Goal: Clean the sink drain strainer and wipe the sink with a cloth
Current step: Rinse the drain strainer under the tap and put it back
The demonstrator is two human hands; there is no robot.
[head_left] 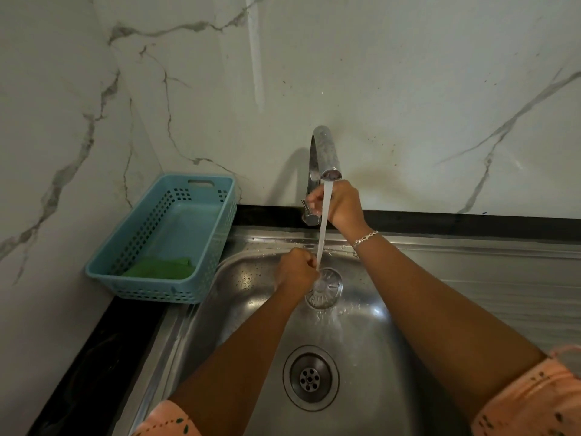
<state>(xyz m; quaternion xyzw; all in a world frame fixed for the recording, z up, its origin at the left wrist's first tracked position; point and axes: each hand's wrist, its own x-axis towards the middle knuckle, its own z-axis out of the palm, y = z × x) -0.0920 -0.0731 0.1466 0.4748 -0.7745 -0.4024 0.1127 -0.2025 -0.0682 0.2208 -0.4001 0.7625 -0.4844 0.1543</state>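
Note:
My left hand grips the round metal drain strainer by its edge and holds it under running water over the steel sink. The stream falls from the chrome faucet onto the strainer. My right hand is closed on the faucet handle behind the stream. The open drain lies below in the basin. A green cloth rests in the blue basket at the left.
The blue basket stands on the black countertop in the left corner against the marble wall. A ribbed steel drainboard extends to the right of the basin. A bracelet is on my right wrist.

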